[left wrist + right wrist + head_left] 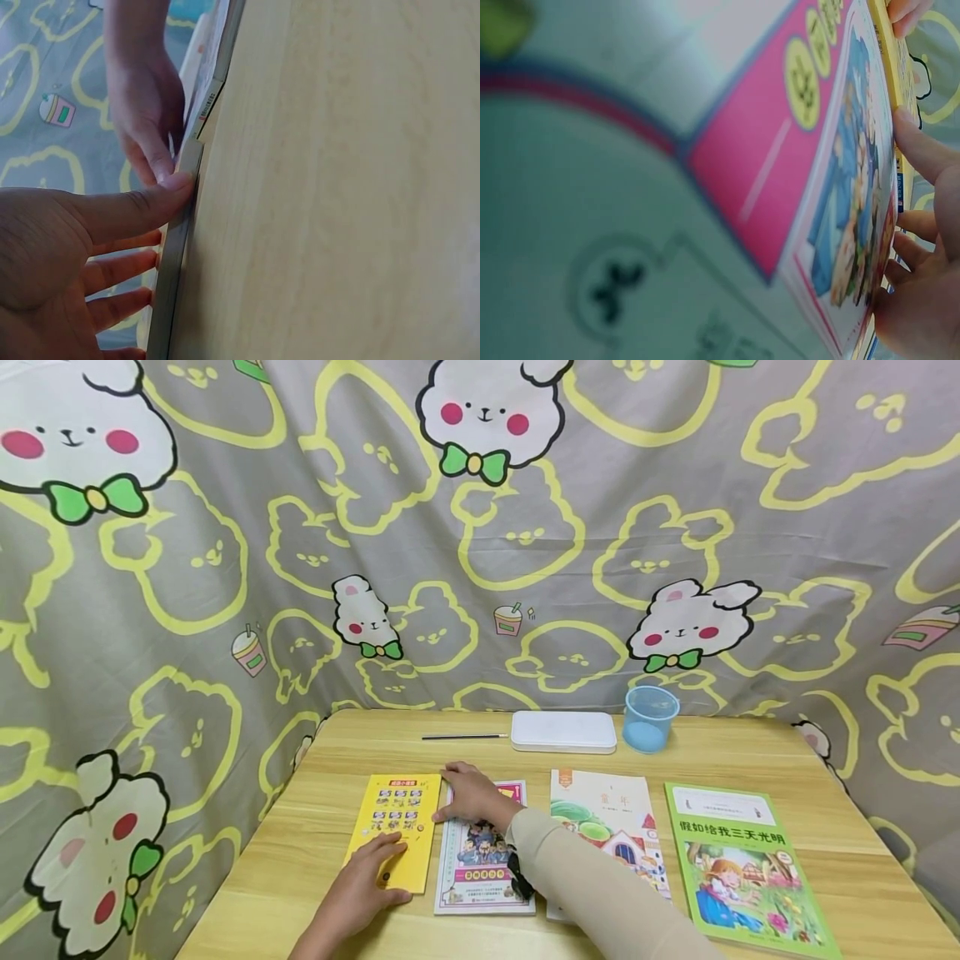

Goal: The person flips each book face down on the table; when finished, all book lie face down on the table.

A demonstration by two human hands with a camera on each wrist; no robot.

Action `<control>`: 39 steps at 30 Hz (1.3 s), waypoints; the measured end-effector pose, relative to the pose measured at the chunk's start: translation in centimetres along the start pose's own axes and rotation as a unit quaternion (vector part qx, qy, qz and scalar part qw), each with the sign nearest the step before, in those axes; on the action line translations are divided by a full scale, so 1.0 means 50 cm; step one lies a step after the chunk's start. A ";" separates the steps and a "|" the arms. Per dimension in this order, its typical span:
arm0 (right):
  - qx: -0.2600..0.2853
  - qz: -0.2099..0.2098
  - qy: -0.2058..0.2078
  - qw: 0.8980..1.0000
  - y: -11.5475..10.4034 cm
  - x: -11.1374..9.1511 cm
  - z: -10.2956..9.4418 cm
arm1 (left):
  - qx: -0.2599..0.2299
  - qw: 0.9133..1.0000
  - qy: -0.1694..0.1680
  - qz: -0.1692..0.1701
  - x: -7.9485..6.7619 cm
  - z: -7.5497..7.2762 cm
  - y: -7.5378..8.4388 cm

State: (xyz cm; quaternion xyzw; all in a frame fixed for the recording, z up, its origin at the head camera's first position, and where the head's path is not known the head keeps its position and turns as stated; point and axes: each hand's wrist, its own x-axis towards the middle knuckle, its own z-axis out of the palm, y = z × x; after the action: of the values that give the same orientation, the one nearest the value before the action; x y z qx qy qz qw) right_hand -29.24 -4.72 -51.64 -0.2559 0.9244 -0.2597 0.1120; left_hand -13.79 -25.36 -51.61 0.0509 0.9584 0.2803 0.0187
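Note:
A yellow book [397,835] lies at the left of a row of books on the wooden table. My left hand [365,881] rests on its lower left part with fingers spread; in the left wrist view the thumb [142,210] touches the book's near edge. My right hand [474,797] reaches across to the yellow book's upper right side. In the right wrist view its thumb [922,146] touches the yellow spine. Beneath the right hand and forearm is a book with a pink-and-white cartoon cover [480,872], partly hidden, close beside the yellow one.
Further right lie a white book with a house picture [600,810], partly under the right sleeve, and a green book [750,868]. Along the back are a thin dark brush [465,737], a white case [564,732] and a blue cup [651,720]. A patterned curtain [480,552] hangs behind.

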 end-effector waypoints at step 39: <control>0.055 -0.032 -0.030 0.998 0.060 -0.038 -0.052 | -0.001 1.000 -0.013 -0.019 0.004 -0.007 0.003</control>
State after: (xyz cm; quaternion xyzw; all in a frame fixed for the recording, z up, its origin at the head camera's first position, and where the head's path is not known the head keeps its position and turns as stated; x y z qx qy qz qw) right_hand -29.76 -0.39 -50.95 -0.2861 0.8964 -0.3056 0.1456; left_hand -13.98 -25.41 -51.26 0.0366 0.9587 0.2798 0.0365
